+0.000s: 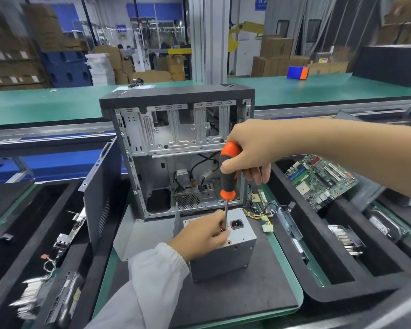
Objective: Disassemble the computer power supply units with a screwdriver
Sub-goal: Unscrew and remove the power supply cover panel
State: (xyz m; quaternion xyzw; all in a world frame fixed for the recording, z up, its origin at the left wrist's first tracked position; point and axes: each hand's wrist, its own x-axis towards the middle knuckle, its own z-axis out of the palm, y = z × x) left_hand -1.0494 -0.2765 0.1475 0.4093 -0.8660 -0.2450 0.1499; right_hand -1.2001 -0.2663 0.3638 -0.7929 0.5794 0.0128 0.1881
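nearest the camera, a white sleeve (152, 276) leads to the left hand (203, 233), which rests on top of the grey power supply unit (223, 252) with its fingers curled around the lower part of the screwdriver's metal shaft. the unit stands on a dark mat (235, 293) in the middle of the green workbench (299, 298), its top face showing a black power socket (237, 224) just right of the shaft. a bundle of yellow and black wires (262, 213) trails from the unit's far right side to a pale connector.

above it, the right hand (249, 154) grips the orange and black handle of the screwdriver (228, 176), fingers wrapped around the upper part, the tool held nearly upright with its tip at the unit's top face, hidden by the left fingers.

just behind the unit stands an open computer case (180, 148), its bare metal frame and a few black cables visible inside. a dark side panel (102, 193) leans at its left.

to the right, a black foam tray (342, 290) holds a green motherboard (318, 180) and other parts; another tray (33, 233) at the left holds small components.

farther back runs a green conveyor belt (57, 103), with a blue and orange box (297, 72) on it, then stacked cardboard boxes (275, 58).
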